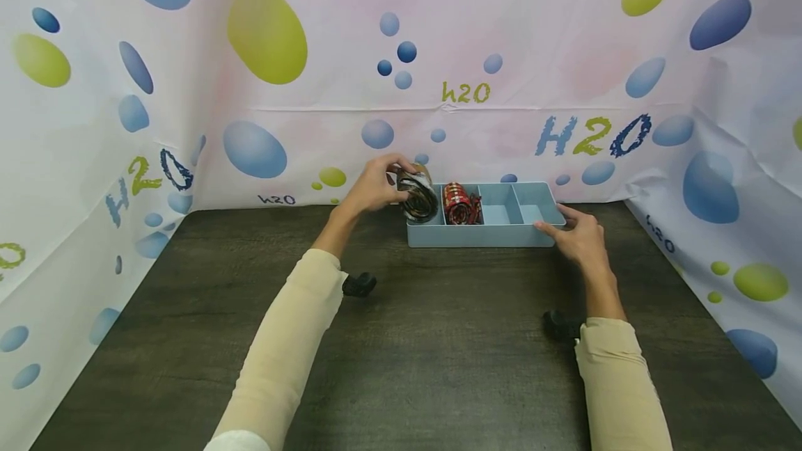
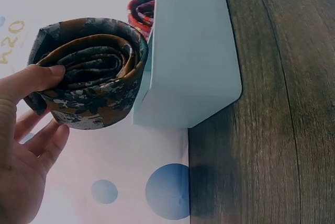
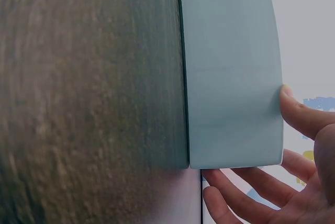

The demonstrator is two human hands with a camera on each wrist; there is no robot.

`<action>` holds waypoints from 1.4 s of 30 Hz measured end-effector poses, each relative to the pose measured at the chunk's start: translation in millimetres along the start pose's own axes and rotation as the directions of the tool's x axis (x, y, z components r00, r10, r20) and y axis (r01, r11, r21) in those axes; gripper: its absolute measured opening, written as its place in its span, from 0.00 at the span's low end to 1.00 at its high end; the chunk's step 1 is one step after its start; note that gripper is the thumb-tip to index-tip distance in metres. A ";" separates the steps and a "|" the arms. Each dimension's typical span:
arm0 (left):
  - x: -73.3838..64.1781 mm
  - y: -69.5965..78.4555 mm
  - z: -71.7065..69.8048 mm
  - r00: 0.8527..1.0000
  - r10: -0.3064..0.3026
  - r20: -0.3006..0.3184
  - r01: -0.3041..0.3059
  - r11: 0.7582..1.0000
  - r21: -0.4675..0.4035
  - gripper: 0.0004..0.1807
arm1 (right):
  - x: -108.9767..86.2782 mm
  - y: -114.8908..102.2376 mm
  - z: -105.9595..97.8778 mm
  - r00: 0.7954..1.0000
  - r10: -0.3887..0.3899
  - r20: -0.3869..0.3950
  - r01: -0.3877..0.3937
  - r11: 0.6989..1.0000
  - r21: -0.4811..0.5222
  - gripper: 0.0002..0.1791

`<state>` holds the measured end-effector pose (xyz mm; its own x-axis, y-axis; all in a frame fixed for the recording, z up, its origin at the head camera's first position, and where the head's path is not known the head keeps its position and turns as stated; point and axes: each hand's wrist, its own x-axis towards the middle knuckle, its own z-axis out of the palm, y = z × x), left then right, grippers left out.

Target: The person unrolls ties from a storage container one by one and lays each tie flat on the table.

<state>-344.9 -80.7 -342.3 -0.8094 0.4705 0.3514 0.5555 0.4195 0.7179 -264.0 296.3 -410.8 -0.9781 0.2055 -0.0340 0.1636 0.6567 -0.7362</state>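
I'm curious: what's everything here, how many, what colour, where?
Table: one, dark brown, across the bottom
Printed sheet: one, pale with spots, behind the table
Box: one, light blue, on the table
Red roll: one, red, in the box's second compartment from the left
Dark roll: one, brown and grey, at the box's left end
Sleeves: two, cream, over the table
Black objects: two, black, near the sleeves' ends
Left hand: one, gripping the dark roll
Right hand: one, holding the box's right end
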 end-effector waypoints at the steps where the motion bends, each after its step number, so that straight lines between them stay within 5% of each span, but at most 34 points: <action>1: -1.1 0.4 -1.1 1.000 0.004 -0.006 -0.004 1.000 -0.003 0.17 | 0.0 -0.2 0.3 1.000 0.004 0.001 -0.004 1.000 0.001 0.47; 10: -13.5 4.9 -11.0 0.997 -0.015 -0.073 0.018 0.999 0.042 0.18 | -0.7 -1.2 1.1 1.000 0.017 0.005 -0.017 1.000 -0.007 0.48; 20: -33.4 4.1 -17.9 0.991 0.010 -0.136 -0.011 1.000 -0.006 0.19 | -1.9 -0.3 0.5 1.000 0.001 0.001 -0.001 1.000 -0.017 0.47; 42: -85.0 15.5 -13.1 0.986 0.042 -0.161 -0.043 0.999 -0.001 0.19 | -0.9 0.8 0.9 1.000 -0.029 -0.004 0.029 0.999 -0.029 0.47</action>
<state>-270.0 -124.4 -353.1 -0.8052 0.3569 0.4736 0.5897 0.3978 0.7028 -263.0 295.9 -412.0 -0.9819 0.1891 -0.0097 0.1386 0.6830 -0.7171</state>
